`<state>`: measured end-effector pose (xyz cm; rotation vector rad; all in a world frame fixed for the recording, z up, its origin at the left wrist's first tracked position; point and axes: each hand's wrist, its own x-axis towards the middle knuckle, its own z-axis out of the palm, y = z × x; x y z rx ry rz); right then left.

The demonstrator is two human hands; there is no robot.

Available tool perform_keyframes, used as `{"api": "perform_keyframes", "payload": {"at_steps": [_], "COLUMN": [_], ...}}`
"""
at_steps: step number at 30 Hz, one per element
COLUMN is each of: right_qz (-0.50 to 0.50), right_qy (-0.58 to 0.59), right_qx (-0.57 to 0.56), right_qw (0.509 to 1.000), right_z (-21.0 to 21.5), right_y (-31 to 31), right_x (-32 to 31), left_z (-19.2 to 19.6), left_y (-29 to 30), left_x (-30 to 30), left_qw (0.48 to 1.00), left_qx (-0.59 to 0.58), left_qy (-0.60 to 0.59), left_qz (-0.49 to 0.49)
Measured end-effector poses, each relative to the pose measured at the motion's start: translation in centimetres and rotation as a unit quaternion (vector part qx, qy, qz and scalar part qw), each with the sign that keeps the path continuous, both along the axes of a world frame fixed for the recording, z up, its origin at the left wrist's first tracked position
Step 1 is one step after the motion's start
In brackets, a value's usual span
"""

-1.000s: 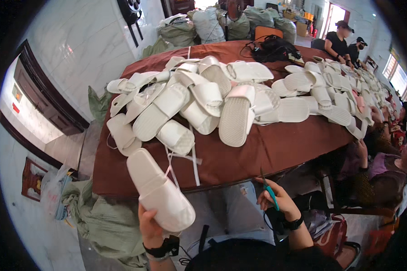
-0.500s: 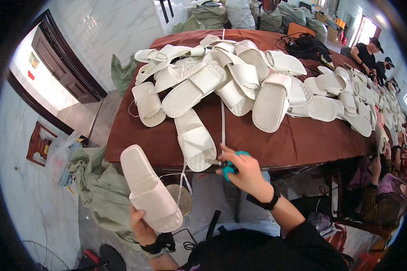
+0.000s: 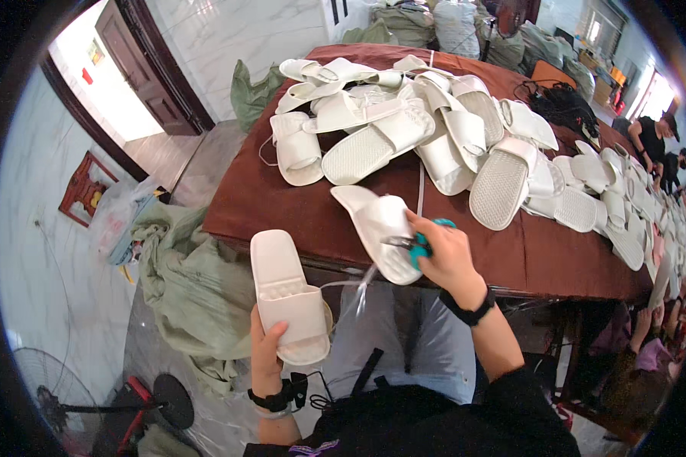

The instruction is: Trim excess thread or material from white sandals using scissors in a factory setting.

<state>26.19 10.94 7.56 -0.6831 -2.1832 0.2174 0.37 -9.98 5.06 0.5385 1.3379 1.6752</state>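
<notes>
My left hand (image 3: 267, 346) is closed around the heel-to-side part of a white slide slipper (image 3: 291, 308), which stands upright in front of the table. My right hand (image 3: 453, 263) grips small scissors with teal handles (image 3: 421, 247). The dark blades lie against the strap of a second white slipper (image 3: 379, 232), tilted at the table's near edge, and my right fingers touch that strap. A thin white tie (image 3: 366, 280) hangs by this slipper and runs toward the one in my left hand; where its ends fasten I cannot tell.
A heap of white slippers (image 3: 373, 137) covers the far part of the brown-covered table (image 3: 282, 206) and continues to the right. Green sacking (image 3: 183, 282) lies at the left. A fan (image 3: 57, 400) stands at lower left. Other people (image 3: 652, 141) are at the far right.
The second slipper has been lifted and tilted by my right hand, which moved slightly right. My left hand's slipper stands more upright. The whole view has shifted, so the table sits further right.
</notes>
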Motion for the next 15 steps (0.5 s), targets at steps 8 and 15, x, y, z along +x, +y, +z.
{"api": "perform_keyframes", "payload": {"at_steps": [8,15], "right_qz": [0.006,0.031], "right_qy": [0.272,0.215], "right_qx": [-0.367,-0.480], "right_qw": [0.890,0.850], "right_z": [1.3,3.3], "right_y": [-4.8,-4.4], "right_x": [6.7,11.3], "left_z": [0.8,0.1], "left_y": [2.1,3.0], "left_x": [1.9,1.1], "left_qw": [0.989,0.948], "left_qx": [0.017,0.000], "left_qy": [0.036,0.123], "left_qz": [-0.142,-0.293]}}
